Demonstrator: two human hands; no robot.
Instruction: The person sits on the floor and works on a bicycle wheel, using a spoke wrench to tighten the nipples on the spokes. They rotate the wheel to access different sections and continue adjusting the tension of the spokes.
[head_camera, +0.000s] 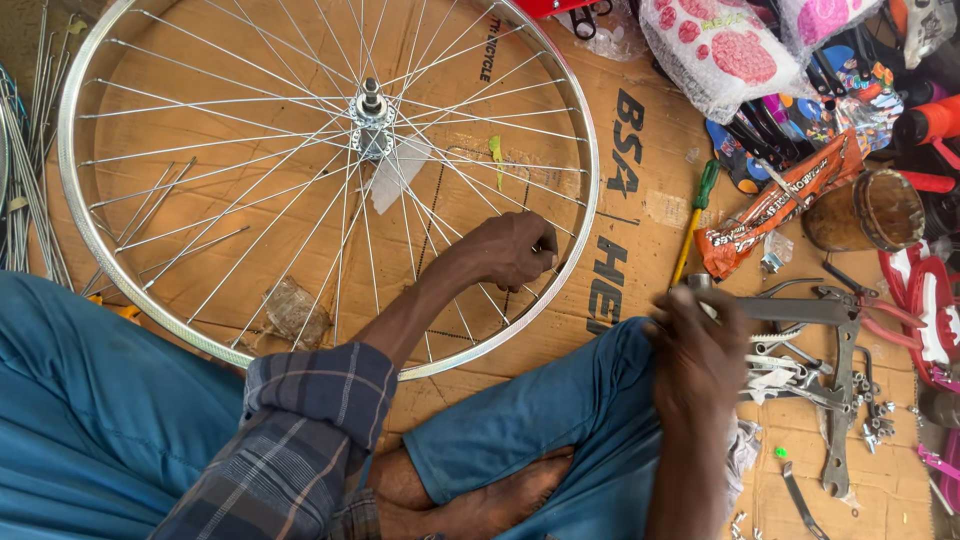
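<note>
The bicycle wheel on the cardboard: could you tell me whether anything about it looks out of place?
Nothing is plainly damaged. The wheel lies flat; the left hand grips spokes near the rim. Several loose spokes lie unattached on the cardboard inside it.

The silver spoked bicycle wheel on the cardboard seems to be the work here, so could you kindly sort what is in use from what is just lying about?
In use:
silver spoked bicycle wheel
left hand, pinching a spoke near the rim
right hand, gripping a grey metal tool

Lying about:
loose steel spokes
green-handled yellow screwdriver
orange wrapper
brown round tin
flat grey spanners
</note>
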